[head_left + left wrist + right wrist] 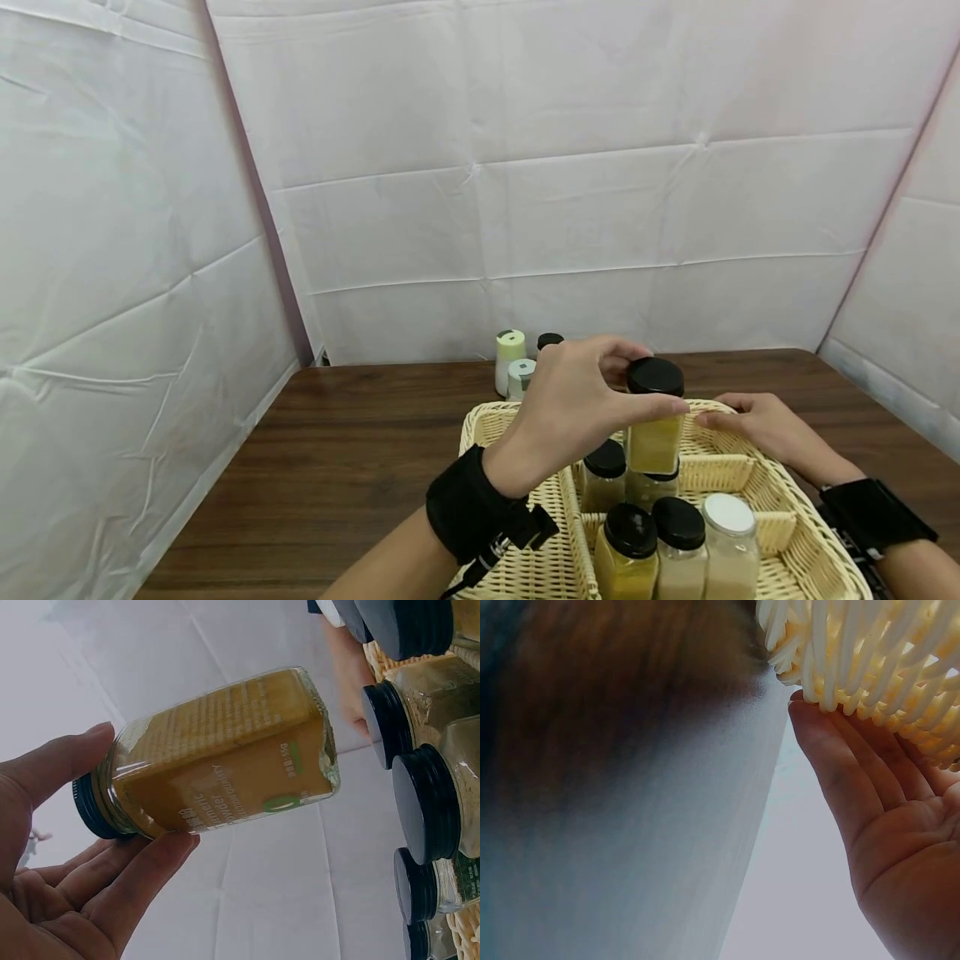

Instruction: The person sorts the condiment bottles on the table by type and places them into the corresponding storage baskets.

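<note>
My left hand (570,408) grips a square glass jar of turmeric powder (654,442) by its black-lidded end, thumb on one side and fingers on the other. In the head view the jar is upright over a wicker basket (480,417). Its label and yellow-brown powder show in the left wrist view (225,750). Under it, black-lidded jars (603,477) stand in a basket compartment. My right hand (761,425) holds the basket's far right rim, thumb toward the inside; in the right wrist view its fingers (840,761) lie along the woven outside.
In the basket's near compartment stand two black-lidded jars (628,554) and a white-lidded jar (730,542). Woven dividers (712,458) split the basket. Behind it, a green-topped bottle (511,362) and other small containers stand on the brown wooden table (337,467). White cloth walls (390,208) surround the table.
</note>
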{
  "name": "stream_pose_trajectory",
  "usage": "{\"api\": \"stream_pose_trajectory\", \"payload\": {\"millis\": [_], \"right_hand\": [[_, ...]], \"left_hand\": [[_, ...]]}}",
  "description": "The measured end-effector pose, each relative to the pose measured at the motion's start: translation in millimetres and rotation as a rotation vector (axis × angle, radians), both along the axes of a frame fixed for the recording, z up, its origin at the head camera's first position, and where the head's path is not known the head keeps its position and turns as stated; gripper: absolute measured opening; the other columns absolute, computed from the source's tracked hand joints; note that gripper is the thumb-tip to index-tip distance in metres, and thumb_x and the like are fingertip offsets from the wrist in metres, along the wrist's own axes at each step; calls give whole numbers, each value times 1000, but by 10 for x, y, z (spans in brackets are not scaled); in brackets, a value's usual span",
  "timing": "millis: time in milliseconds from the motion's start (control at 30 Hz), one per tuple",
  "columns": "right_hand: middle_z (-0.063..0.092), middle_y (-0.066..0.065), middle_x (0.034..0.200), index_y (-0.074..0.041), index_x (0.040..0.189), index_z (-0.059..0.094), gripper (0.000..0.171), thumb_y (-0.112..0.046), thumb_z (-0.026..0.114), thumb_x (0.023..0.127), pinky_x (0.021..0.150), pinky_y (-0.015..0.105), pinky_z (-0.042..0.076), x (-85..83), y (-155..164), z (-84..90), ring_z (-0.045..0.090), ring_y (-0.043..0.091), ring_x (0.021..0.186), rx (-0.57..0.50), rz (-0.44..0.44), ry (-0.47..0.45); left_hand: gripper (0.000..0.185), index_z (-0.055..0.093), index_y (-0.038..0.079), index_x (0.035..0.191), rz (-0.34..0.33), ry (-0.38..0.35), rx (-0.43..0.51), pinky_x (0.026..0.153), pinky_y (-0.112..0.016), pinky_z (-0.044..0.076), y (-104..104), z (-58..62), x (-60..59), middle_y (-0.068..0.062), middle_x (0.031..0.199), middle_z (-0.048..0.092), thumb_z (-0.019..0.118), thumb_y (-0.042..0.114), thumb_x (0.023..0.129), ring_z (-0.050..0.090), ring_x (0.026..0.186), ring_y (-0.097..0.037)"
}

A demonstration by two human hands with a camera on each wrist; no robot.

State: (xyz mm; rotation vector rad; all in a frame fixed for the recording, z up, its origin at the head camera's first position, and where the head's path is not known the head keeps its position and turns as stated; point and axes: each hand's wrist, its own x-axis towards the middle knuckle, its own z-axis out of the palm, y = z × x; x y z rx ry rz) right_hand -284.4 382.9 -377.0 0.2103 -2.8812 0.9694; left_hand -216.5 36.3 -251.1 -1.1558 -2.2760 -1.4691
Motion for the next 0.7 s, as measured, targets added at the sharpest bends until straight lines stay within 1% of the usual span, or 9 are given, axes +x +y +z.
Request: {"api": "stream_pose_trajectory", "payload": {"millis": [133,267,333,400,500,567,600,633,700], "right_hand": [[72,19,123,0,132,71,51,-43,67,106,87,51,54,-20,18,3,68,34,108,8,6,16],[72,17,118,0,128,72,44,-38,65,108,85,49,53,-40,33,-4,67,32,105,14,9,32],[72,13,107,0,118,73,39,-37,62,110,80,44,49,-50,35,-9,64,26,94,5,14,21],[69,11,98,-1,113,72,37,-35,58,112,76,41,45,-53,39,-14,61,24,87,-6,20,9],[69,11,99,0,115,72,38,-34,54,113,74,40,42,-50,44,-23,59,22,86,-14,30,8],[72,13,108,1,123,72,38,-31,54,113,76,40,44,-46,49,-27,62,22,92,-11,29,25],[71,12,106,1,124,71,38,-31,54,113,76,41,43,-47,48,-25,61,22,92,-13,29,23],[71,13,111,1,126,71,38,-31,54,113,77,41,43,-47,48,-26,61,22,94,-9,30,25],[71,18,113,3,128,70,39,-30,54,113,79,44,46,-45,49,-24,64,28,97,-14,30,15]], "left_hand": [[42,74,6,120,-14,36,-29,74,-15,53,19,61,7,2,101,77,92,25,87,66,84,9],[42,75,4,118,-23,51,-41,72,-14,53,43,121,21,1,99,78,93,24,85,66,83,9],[43,75,5,118,-29,54,-57,72,-14,53,61,138,30,2,99,77,93,25,85,65,83,10],[43,75,5,117,-35,54,-72,72,-13,53,80,150,34,4,98,77,94,26,85,64,82,11],[43,75,5,116,-46,58,-84,73,-13,52,104,153,25,6,96,76,94,26,84,63,81,12],[42,75,5,115,-50,59,-86,72,-13,52,117,151,13,7,94,76,94,26,83,63,79,12],[42,75,5,114,-54,59,-87,72,-13,52,123,148,5,7,93,76,94,25,83,63,79,12],[42,75,5,114,-55,60,-92,72,-13,52,131,144,-2,7,92,75,95,25,83,63,78,12],[42,75,6,114,-56,63,-107,71,-13,52,145,140,-15,8,91,75,95,25,83,62,77,12]]}}
